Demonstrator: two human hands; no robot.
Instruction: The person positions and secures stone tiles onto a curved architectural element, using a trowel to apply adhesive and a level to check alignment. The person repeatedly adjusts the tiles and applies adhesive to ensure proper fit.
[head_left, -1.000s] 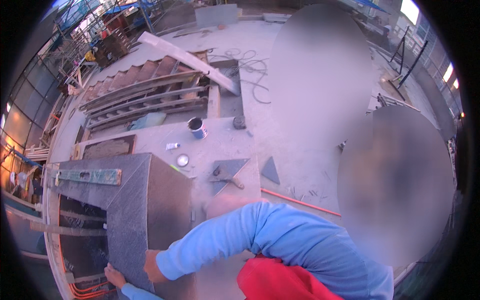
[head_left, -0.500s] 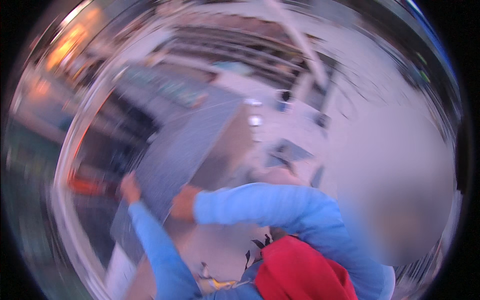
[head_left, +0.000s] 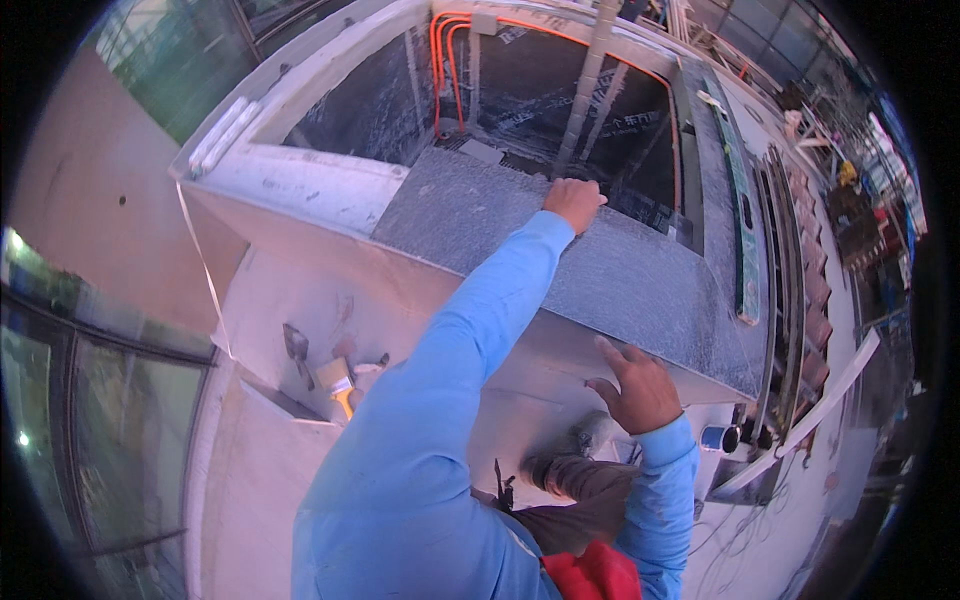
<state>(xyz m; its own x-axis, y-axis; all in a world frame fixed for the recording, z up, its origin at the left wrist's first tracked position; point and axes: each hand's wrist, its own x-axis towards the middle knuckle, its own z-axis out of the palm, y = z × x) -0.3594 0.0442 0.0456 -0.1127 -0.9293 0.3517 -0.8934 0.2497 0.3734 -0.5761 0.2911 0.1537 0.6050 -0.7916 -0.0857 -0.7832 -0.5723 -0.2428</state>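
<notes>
Fingers bunched, the left hand (head_left: 574, 206) rests at the inner edge of a dark stone slab (head_left: 640, 285) lying atop a boxlike frame (head_left: 290, 185); its fingertips are hidden, so whether they clamp cannot be told. Fingers apart, the right hand (head_left: 640, 388) is by the slab's outer edge, contact unclear. One blue sleeve (head_left: 490, 310) covers part of that edge; red cloth (head_left: 595, 576) is cut off below.

Left arm (head_left: 440, 370) outstretched, left hand (head_left: 574, 204) curled; right forearm (head_left: 662, 480) pointing forward, right hand (head_left: 642, 392) open, thumb (head_left: 603, 389) spread.
</notes>
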